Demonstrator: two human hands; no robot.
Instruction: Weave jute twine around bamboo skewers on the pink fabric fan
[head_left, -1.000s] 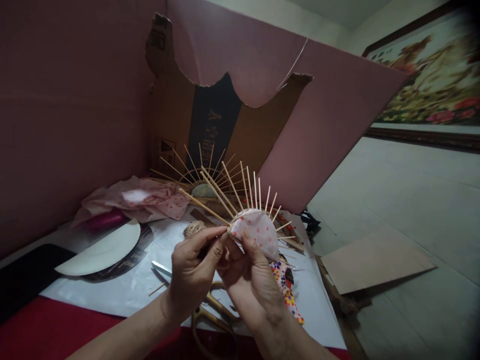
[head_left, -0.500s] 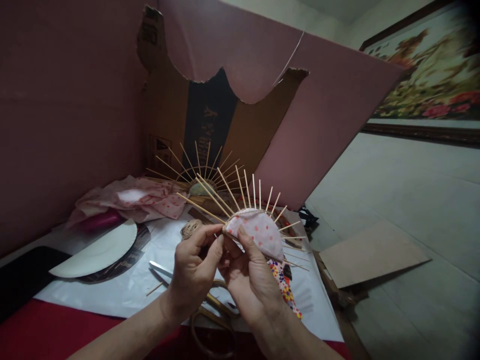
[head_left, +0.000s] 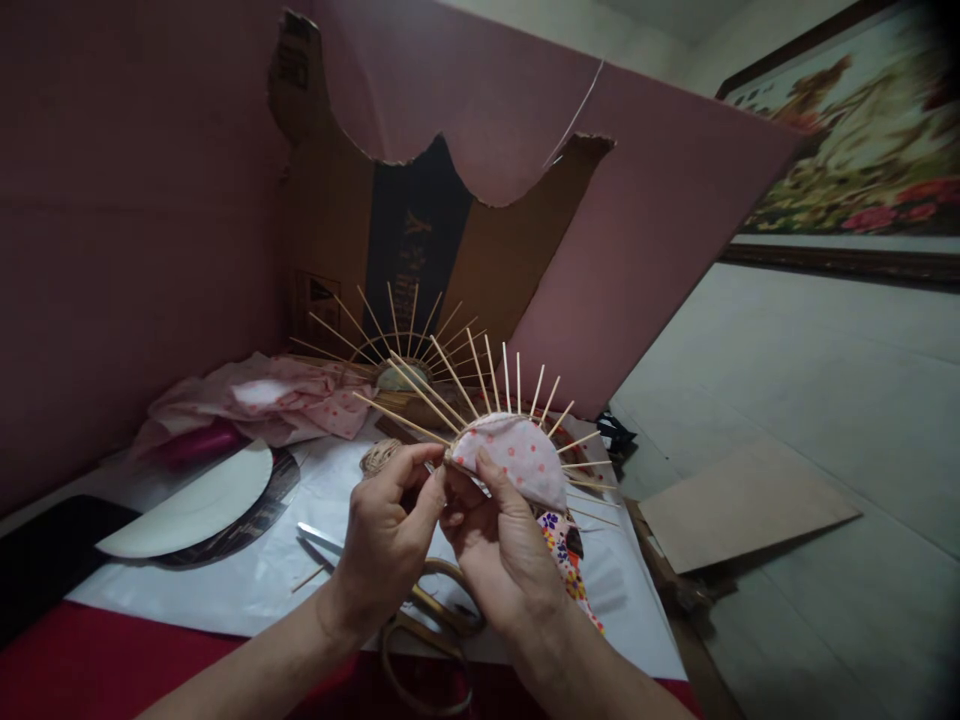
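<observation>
A half-disc [head_left: 517, 455] covered in white cloth with red dots has thin wooden sticks fanning out from its curved rim. My right hand [head_left: 506, 555] holds it, the thumb pressed on the cloth and the fingers behind. At the left corner of the half-disc, my left hand [head_left: 394, 525] pinches its edge with thumb and forefinger. Whether a strand of twine is also in that pinch I cannot make out. Below my hands lie open scissors [head_left: 427, 605] with gold handles. A ball of twine [head_left: 379, 458] sits just beyond my left hand.
Behind stands a second stick fan [head_left: 401, 375] against torn cardboard [head_left: 330, 220]. To the left are crumpled dotted cloth [head_left: 262, 400], a white half-disc [head_left: 195, 505] and a dark object [head_left: 64, 550]. Flowered cloth [head_left: 566, 560] lies at right on the white sheet [head_left: 247, 595].
Both hands keep their hold on the half-disc, which has tilted very slightly. The view has shifted a little; nothing has been let go.
</observation>
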